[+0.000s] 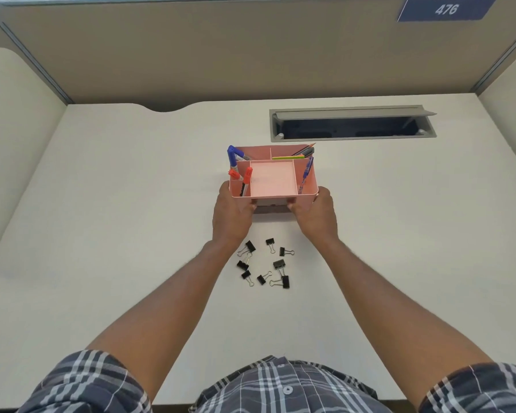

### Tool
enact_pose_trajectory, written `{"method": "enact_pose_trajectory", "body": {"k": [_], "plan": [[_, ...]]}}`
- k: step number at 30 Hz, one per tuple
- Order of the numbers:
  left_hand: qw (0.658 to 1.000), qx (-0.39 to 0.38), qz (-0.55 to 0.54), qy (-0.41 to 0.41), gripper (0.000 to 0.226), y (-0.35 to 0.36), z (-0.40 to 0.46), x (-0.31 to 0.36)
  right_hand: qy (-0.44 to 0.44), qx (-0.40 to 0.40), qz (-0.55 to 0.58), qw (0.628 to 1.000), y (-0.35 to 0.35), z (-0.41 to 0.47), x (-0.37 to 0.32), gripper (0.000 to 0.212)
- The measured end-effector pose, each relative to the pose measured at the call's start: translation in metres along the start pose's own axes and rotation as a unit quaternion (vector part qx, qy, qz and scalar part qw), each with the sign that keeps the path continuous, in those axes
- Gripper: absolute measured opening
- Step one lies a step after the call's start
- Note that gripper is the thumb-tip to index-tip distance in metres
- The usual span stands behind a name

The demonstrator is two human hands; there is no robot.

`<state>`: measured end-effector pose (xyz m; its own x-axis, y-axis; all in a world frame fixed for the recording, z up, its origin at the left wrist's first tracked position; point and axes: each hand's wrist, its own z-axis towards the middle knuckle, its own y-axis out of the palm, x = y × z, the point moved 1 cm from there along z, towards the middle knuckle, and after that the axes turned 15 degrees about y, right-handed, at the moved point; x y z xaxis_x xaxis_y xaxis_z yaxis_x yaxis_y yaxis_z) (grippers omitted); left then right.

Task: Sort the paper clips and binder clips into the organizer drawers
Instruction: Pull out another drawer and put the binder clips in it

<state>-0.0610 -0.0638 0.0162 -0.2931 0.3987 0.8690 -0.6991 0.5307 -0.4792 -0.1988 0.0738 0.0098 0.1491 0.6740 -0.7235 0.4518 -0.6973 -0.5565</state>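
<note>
Nine binder clips [264, 263] loose on desk [102, 204], none sorted. Head view: left hand [232, 217] and right hand [315, 214] grasp pink organizer [273, 177] at front corners, just beyond clips. No paper clips visible. Sorting not started.

Off-white surface [116, 204], beige cubicle walls [221, 49] on three sides, grey cable tray [352, 123] with lid raised, blue "476" sign [446, 8], even light

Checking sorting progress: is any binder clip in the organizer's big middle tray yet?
No, the middle tray of the pink organizer lies bare, and the binder clips lie on the desk.
</note>
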Motion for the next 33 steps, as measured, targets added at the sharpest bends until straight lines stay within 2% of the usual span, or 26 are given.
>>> {"method": "enact_pose_trajectory", "body": {"k": [7, 11, 13, 15, 18, 21, 27, 33], "plan": [[0.999, 0.018, 0.031, -0.001, 0.053, 0.003, -0.001, -0.007, 0.000, 0.003, 0.013, 1.000, 0.002, 0.002, 0.004, 0.056], [0.998, 0.015, 0.048, -0.038, 0.062, 0.002, -0.009, -0.017, 0.030, 0.008, -0.008, 0.999, 0.001, -0.007, 0.017, 0.048], [0.995, 0.022, 0.064, -0.077, 0.063, -0.001, -0.019, -0.023, -0.040, 0.012, -0.087, 0.995, 0.006, -0.018, 0.030, 0.032], [0.993, 0.016, 0.081, -0.083, 0.053, -0.001, -0.034, -0.028, -0.142, -0.008, -0.176, 0.974, 0.015, -0.029, 0.038, 0.025], [0.992, -0.026, 0.116, -0.051, 0.037, 0.001, -0.056, -0.032, -0.227, -0.043, -0.238, 0.943, 0.028, -0.036, 0.034, 0.044], [0.989, -0.062, 0.129, -0.032, 0.034, 0.004, -0.069, -0.035, -0.244, -0.032, -0.267, 0.932, 0.034, -0.032, 0.022, 0.054], [0.977, -0.117, 0.177, 0.037, 0.044, 0.008, -0.078, -0.036, -0.251, -0.033, -0.279, 0.926, 0.034, -0.029, 0.016, 0.051], [0.965, -0.143, 0.213, 0.060, 0.048, 0.008, -0.079, -0.037, -0.258, -0.027, -0.284, 0.923, 0.030, -0.045, 0.034, 0.041]]}}
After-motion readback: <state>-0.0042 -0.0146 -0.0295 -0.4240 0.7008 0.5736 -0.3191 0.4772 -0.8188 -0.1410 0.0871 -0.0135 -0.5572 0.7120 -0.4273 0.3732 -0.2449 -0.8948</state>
